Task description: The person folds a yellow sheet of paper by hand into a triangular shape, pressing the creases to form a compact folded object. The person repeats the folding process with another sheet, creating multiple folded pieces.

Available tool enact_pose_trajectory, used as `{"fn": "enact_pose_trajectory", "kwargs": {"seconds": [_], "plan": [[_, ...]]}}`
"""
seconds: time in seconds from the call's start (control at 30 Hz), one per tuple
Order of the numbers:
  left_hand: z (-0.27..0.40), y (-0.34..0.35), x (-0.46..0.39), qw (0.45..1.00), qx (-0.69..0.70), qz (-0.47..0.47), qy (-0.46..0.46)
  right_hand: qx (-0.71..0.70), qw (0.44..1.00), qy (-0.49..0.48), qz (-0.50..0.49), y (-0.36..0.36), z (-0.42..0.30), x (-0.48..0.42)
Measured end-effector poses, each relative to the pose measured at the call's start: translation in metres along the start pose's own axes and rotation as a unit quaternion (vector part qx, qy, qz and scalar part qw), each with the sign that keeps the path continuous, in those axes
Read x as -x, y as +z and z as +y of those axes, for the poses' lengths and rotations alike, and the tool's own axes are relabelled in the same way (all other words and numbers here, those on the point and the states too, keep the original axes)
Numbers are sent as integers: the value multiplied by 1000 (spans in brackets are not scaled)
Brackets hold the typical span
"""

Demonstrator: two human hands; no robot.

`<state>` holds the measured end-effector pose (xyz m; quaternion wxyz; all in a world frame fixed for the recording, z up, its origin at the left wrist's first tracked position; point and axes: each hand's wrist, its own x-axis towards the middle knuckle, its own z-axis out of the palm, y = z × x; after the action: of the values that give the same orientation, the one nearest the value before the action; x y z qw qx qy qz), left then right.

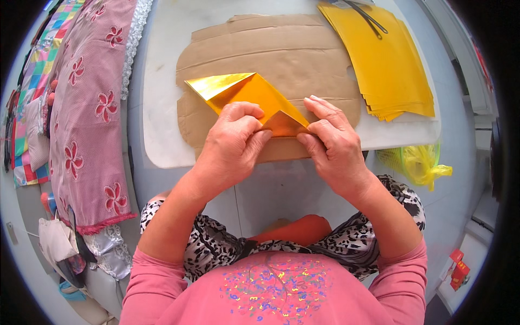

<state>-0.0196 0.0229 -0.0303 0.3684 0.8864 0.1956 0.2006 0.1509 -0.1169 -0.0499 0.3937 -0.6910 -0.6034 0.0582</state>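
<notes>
A sheet of shiny gold paper (260,95), partly folded, lies over a brown cardboard sheet (264,48) on a white table (162,138). Its upper left corner is folded over into a triangle, and a second triangular flap points up at the near end. My left hand (239,138) pinches the left side of that flap between thumb and fingers. At the flap's right corner, my right hand (333,138) grips the paper with thumb and index finger, the other fingers raised. Both hands are near the table's front edge.
A stack of yellow-gold paper sheets (386,69) lies at the table's right, with a dark zip strip (365,16) on top. Below the right edge stands a green basket with a yellow plastic bag (422,162). A pink flower-patterned cloth (89,122) covers furniture at the left.
</notes>
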Motion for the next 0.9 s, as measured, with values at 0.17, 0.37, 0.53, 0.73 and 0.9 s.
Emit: {"fn": "enact_pose_trajectory", "kwargs": {"seconds": [0.17, 0.37, 0.53, 0.73, 0.9], "plan": [[1, 4, -6, 999, -17, 17, -43, 9, 1000, 11, 2, 0, -3, -1], [0, 5, -9, 998, -47, 12, -41, 121, 988, -85, 43, 4, -16, 9], [-2, 5, -12, 998, -66, 9, -12, 129, 977, -142, -91, 18, -34, 24], [-1, 7, -14, 994, -107, 13, -3, 115, 980, -108, -117, 28, -32, 26], [0, 9, -16, 994, -107, 17, -4, 134, 980, -100, -108, 32, -33, 28]]}}
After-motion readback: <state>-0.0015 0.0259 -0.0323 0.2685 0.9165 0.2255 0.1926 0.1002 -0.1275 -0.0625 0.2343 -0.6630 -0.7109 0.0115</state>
